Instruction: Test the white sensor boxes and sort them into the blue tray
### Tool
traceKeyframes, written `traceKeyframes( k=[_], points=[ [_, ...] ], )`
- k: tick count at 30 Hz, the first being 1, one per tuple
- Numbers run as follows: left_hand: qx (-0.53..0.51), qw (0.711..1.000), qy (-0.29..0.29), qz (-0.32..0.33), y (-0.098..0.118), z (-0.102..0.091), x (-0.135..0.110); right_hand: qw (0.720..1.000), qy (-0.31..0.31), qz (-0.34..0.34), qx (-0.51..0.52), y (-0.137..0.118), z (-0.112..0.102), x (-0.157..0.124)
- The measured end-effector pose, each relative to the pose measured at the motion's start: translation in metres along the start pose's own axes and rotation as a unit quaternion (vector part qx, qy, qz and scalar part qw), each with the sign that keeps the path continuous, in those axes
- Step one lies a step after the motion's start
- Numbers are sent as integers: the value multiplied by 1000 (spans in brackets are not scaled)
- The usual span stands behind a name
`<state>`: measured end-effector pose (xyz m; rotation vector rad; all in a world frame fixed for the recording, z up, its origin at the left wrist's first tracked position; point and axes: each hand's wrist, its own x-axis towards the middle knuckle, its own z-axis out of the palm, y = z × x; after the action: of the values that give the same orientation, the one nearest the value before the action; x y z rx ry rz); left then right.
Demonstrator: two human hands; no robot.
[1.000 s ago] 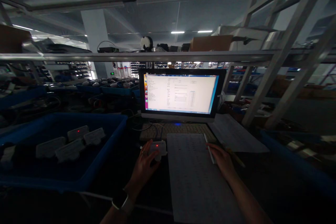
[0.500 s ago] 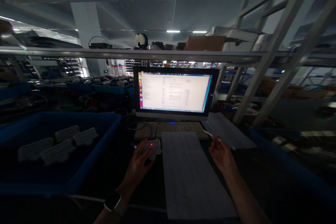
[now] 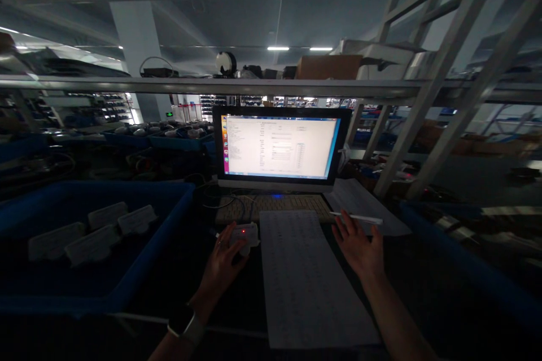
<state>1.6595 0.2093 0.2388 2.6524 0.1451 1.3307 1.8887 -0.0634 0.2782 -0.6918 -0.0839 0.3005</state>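
A small white box-shaped device with a lit red light lies in front of the keyboard. My left hand grips it from its left side, fingers behind and thumb on its front. My right hand is open, palm up, with its fingers apart. A white pen extends sideways just beyond those fingertips; whether it touches them I cannot tell. Between my hands lies a long printed sheet, its far end overlapping the keyboard.
A lit monitor stands behind the keyboard. At left, a blue bin holds several white devices. Another blue bin is at right, beside metal posts. A second sheet lies right of the keyboard. A shelf crosses above.
My right hand has opened from its closed grip on the pen and turned palm up. The pen now lies flatter, beyond the fingers. My left hand stays on the device.
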Motion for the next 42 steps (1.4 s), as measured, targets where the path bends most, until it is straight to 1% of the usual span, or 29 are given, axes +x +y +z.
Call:
traceKeyframes(
  k=[3,6,10,12,15,20,25,30,36,40,42],
  points=[
    [4,1000,0,0,0,0,0,1000,-6,-12,-22,2,0,1],
    [5,1000,-12,-5,-1,0,0,999,-8,-17,-43,3,1,1],
    [-3,1000,-5,-2,-2,0,0,998,-40,-14,-38,4,2,0],
    [-8,1000,2,3,-1,0,0,998,-33,-13,-43,5,2,-1],
    [-5,1000,-2,3,0,-1,1,998,-22,-16,-57,6,4,-1],
    [0,1000,-16,-5,0,-2,1,997,-57,-14,-52,6,6,-4],
    [1,1000,-13,-9,0,-1,1,998,-29,-17,-59,6,6,-3],
    [1,1000,-20,-13,3,-3,1,997,-55,-18,-53,8,1,1],
    [6,1000,-16,-6,1,-3,1,999,-15,-25,-39,8,-5,6],
    [7,999,-29,-15,-1,-2,-1,998,-36,-34,-48,8,-9,8],
    [6,999,-36,-18,1,-3,-1,997,-31,-32,-61,8,-10,8]
  ],
)
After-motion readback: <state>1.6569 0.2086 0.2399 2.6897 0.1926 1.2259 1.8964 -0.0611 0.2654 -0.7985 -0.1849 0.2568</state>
